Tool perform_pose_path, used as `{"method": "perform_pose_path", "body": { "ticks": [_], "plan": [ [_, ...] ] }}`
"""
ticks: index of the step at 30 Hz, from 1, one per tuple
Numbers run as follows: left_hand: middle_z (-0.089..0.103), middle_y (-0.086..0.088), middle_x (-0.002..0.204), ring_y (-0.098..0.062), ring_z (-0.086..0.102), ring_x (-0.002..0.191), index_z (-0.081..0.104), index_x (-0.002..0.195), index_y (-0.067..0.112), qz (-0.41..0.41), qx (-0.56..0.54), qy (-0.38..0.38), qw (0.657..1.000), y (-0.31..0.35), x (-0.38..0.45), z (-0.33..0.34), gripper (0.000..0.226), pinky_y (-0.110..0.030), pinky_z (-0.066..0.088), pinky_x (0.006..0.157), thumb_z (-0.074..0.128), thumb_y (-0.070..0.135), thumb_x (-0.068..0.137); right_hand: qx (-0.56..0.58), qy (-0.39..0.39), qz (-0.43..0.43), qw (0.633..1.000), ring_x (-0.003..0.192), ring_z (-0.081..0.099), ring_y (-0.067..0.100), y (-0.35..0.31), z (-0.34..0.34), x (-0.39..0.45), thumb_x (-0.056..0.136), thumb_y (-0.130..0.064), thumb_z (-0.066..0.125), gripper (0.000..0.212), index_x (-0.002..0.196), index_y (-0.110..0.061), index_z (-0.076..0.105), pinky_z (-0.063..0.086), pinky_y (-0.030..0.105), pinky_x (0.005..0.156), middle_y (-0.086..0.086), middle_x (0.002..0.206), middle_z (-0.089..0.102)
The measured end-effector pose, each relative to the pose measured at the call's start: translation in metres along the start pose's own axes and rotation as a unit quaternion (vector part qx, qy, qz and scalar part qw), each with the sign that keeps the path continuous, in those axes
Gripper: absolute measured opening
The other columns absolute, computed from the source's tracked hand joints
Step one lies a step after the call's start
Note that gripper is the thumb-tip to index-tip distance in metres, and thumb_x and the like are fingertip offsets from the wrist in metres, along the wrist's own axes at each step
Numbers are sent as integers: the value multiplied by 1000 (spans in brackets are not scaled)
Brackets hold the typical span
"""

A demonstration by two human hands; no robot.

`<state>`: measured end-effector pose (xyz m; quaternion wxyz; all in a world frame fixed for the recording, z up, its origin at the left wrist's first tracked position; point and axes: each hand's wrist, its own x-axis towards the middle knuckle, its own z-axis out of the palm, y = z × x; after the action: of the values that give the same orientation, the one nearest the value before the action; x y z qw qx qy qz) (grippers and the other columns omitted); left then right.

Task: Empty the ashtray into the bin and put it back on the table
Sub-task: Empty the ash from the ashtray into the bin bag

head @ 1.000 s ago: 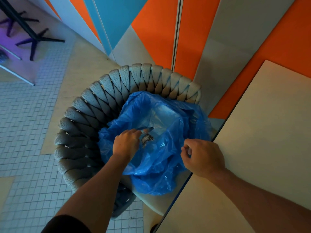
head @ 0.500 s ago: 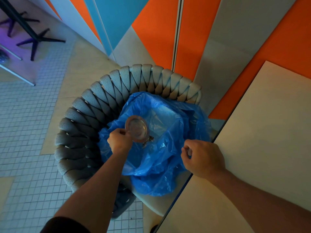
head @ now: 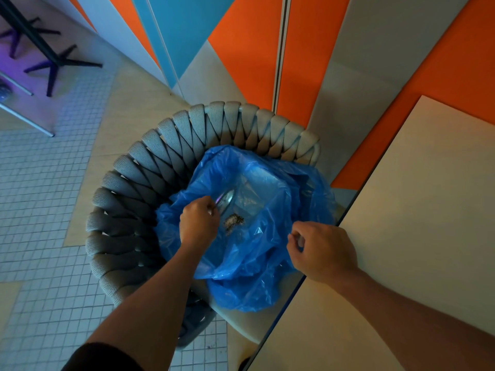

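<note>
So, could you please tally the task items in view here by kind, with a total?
Ashtray: 1, tilted in the left hand
Blue bin bag: 1, its edge pinched by the right hand
Ash pile: 1, inside the bag
Table: 1
Total: 4

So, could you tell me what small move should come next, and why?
Probably lift the small metal ashtray out with the left hand: grey ash already lies in the blue plastic bag, which the right hand holds open.
</note>
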<state>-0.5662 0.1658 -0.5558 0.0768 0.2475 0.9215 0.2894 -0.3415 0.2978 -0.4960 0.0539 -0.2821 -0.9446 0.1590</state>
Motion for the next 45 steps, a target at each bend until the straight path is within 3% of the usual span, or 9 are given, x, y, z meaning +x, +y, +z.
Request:
{"method": "perform_pose_path", "body": {
  "ticks": [9,13,16,20,31,34,38,42,45],
  "plan": [
    [63,-9,75,-32,61,66,66,84,6,238,199,-29,950,9,-6,-6,5,-35,39,46,69,7,81,-1,-4,1,1000,45,40,6,1,0,-1,86,-42,52,24,67,-28,47,19,13,46,-14,55,44],
    [62,-9,71,-31,61,60,67,83,4,279,223,6,934,11,-8,-12,14,-32,41,38,76,3,74,-1,-5,-1,1000,46,43,7,2,1,0,86,-43,51,24,69,-26,53,21,14,47,-13,56,47],
    [63,-10,76,-32,61,67,66,88,4,255,218,21,942,13,-5,-12,13,-34,45,39,72,4,78,-4,-1,-2,1000,47,44,8,2,1,0,86,-42,51,24,69,-25,54,23,15,46,-12,56,49],
    [67,-5,92,-32,63,86,69,105,15,224,236,-85,942,13,-8,-3,24,-37,43,54,59,4,85,-3,2,-1,1000,47,46,8,1,2,-1,87,-41,53,24,70,-24,56,27,17,46,-9,57,56],
    [68,-6,90,-32,63,83,67,99,13,190,209,-90,955,9,-6,-1,18,-39,46,55,57,9,86,7,1,0,1000,46,43,8,1,1,-1,86,-38,54,24,67,-25,51,25,17,46,-11,55,49],
    [64,-9,86,-35,60,77,61,84,8,116,173,-72,975,10,-5,1,10,-38,38,56,52,11,87,11,6,0,1000,44,40,7,-1,-1,-1,86,-37,57,26,66,-28,44,21,14,46,-14,54,44],
    [63,-11,86,-35,58,77,64,87,5,4,96,-42,994,11,-4,0,14,-40,44,61,52,12,89,7,1,1,1000,46,41,6,-1,-1,-1,86,-37,57,26,66,-29,42,21,15,46,-14,55,44],
    [59,-5,79,-23,48,73,64,81,9,-97,27,-21,995,11,-1,-3,10,-35,35,64,57,15,86,7,-2,4,1000,46,40,7,-1,-1,-1,86,-38,57,27,66,-29,41,21,14,46,-14,55,44],
    [61,-3,77,-24,54,74,67,80,12,-141,-9,-22,990,10,0,-5,11,-35,41,65,57,17,83,5,0,4,1000,45,39,7,-1,-1,-1,86,-38,57,27,66,-29,41,18,14,46,-13,55,44]
  ]
}}
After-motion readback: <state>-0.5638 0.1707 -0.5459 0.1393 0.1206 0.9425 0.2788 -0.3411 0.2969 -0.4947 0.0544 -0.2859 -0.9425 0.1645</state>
